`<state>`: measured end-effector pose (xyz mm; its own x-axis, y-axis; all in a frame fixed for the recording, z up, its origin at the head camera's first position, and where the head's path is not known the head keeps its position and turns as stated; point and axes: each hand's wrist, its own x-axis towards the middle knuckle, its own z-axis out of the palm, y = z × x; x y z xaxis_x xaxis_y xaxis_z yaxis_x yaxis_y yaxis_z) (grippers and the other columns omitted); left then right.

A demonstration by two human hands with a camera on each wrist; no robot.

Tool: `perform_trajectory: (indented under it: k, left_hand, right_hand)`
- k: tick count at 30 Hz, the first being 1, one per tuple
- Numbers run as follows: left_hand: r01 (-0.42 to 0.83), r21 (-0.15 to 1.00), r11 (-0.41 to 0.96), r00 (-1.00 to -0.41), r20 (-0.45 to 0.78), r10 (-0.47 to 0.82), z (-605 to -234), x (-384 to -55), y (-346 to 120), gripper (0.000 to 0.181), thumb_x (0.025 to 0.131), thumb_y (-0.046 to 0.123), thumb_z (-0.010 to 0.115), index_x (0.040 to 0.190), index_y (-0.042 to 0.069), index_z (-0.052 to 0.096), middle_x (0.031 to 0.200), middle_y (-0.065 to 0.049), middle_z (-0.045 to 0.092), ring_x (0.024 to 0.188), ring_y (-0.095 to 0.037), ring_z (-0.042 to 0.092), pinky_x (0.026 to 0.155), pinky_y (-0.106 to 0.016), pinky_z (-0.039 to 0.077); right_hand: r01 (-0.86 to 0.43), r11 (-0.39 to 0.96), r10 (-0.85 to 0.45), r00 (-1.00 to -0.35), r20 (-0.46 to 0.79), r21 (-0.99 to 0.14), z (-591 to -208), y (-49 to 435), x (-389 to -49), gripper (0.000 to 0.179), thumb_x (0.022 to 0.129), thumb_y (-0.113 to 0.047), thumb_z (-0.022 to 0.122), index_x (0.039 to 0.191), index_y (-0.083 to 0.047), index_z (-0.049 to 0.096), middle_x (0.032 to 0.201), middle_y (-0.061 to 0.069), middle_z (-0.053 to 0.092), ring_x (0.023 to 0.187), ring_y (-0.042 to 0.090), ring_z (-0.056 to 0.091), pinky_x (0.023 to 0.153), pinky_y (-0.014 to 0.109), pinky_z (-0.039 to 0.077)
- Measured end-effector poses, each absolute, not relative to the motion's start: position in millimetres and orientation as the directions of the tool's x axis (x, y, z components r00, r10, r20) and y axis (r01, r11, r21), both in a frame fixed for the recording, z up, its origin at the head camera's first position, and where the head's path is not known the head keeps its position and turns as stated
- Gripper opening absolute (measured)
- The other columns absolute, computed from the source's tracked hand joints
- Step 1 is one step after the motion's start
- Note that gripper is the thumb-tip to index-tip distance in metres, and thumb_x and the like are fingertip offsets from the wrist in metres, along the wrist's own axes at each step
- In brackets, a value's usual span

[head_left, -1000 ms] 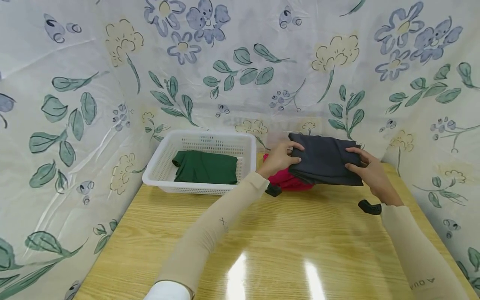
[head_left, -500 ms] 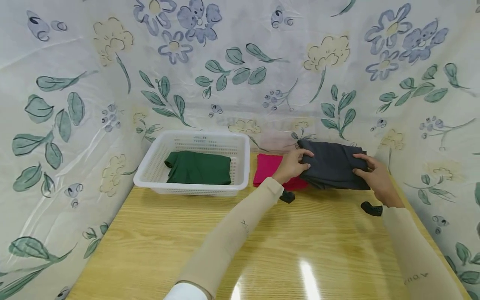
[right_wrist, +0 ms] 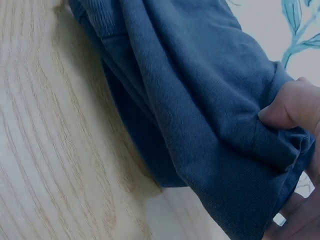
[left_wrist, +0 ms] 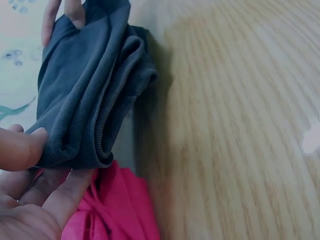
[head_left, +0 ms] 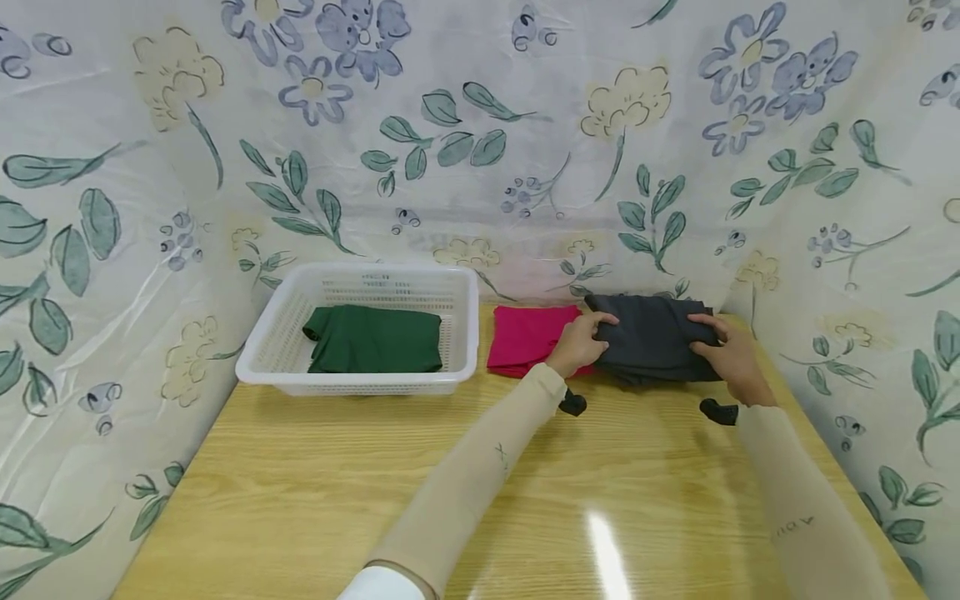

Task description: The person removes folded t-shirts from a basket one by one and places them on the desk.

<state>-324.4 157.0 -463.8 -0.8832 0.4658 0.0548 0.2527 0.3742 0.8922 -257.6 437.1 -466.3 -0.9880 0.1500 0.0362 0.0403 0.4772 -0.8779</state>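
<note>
A folded dark grey garment (head_left: 651, 337) lies at the back right of the table, held at both ends. My left hand (head_left: 581, 342) grips its left end, thumb above and fingers beneath, as the left wrist view shows. At the other end my right hand (head_left: 731, 354) pinches the edge; in the right wrist view the thumb presses into the dark cloth (right_wrist: 200, 100) with fingers under it. Ribbed folds (left_wrist: 105, 125) show along the garment's near side. Just left of it lies a folded bright pink garment (head_left: 525, 337), partly covered by my left hand.
A white perforated plastic basket (head_left: 360, 385) with a folded dark green garment (head_left: 378, 340) inside stands at the back left. The wooden table (head_left: 360, 475) meets a floral sheet (head_left: 480, 108) hung behind it and at both sides.
The dark garment has come down and right, off the pink garment, which now shows more fully. Both hands have kept their grip on it. The head view has turned slightly right.
</note>
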Motion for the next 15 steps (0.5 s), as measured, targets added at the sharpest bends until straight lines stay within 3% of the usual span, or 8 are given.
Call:
perform_trajectory:
  k: [1,3,6,8,12,15]
  left_hand:
    - [0.245,0.893,0.378,-0.884,0.046,0.465,-465,-325,158,0.043,0.099,-0.003,0.063,0.137,0.017,0.066,0.142,-0.015,0.057,0.087,-0.022,0.057,0.055,-0.023,0.04]
    - [0.228,0.897,0.38,-0.886,0.03,0.463,-467,-326,159,0.045,0.099,-0.005,0.062,0.138,0.016,0.066,0.143,-0.015,0.057,0.086,-0.021,0.055,0.054,-0.023,0.038]
    - [0.206,0.896,0.392,-0.892,0.007,0.451,-471,-328,162,0.05,0.097,-0.009,0.061,0.14,0.016,0.065,0.146,-0.015,0.056,0.108,-0.024,0.063,0.054,-0.022,0.039]
    - [0.2,0.884,0.422,-0.895,-0.011,0.446,-473,-330,164,0.053,0.097,-0.01,0.061,0.142,0.017,0.064,0.151,-0.013,0.053,0.121,-0.023,0.059,0.053,-0.021,0.039]
    - [0.198,0.855,0.48,-0.893,-0.045,0.448,-475,-333,167,0.06,0.096,-0.011,0.057,0.147,0.02,0.06,0.152,-0.009,0.052,0.102,-0.023,0.058,0.045,-0.023,0.03]
    - [0.188,0.837,0.514,-0.898,-0.065,0.434,-476,-333,170,0.066,0.094,-0.014,0.052,0.149,0.021,0.057,0.154,-0.007,0.051,0.102,-0.021,0.053,0.046,-0.024,0.031]
  right_hand:
    - [0.044,0.475,0.152,-0.988,0.032,-0.879,-467,436,-258,0.054,0.104,-0.01,0.061,0.156,-0.016,0.047,0.17,0.015,0.014,0.153,0.043,0.019,0.114,0.061,0.032]
    - [0.052,0.475,0.156,-0.987,0.026,-0.879,-470,436,-260,0.054,0.104,-0.009,0.06,0.156,-0.015,0.046,0.17,0.015,0.014,0.152,0.043,0.02,0.114,0.06,0.033]
    - [0.053,0.485,0.148,-0.989,0.022,-0.873,-474,435,-263,0.055,0.104,-0.007,0.059,0.157,-0.012,0.044,0.169,0.017,0.015,0.151,0.044,0.023,0.113,0.061,0.033]
    - [0.051,0.499,0.146,-0.989,0.026,-0.865,-476,435,-265,0.055,0.104,-0.005,0.059,0.157,-0.01,0.044,0.168,0.019,0.017,0.15,0.046,0.023,0.114,0.062,0.032]
    - [0.073,0.526,0.149,-0.989,0.007,-0.847,-478,436,-268,0.056,0.103,-0.004,0.06,0.157,-0.009,0.044,0.167,0.022,0.019,0.151,0.048,0.021,0.115,0.064,0.028]
    - [0.098,0.536,0.15,-0.988,-0.02,-0.839,-479,438,-270,0.057,0.103,-0.006,0.06,0.158,-0.011,0.043,0.168,0.023,0.017,0.151,0.049,0.019,0.115,0.065,0.026]
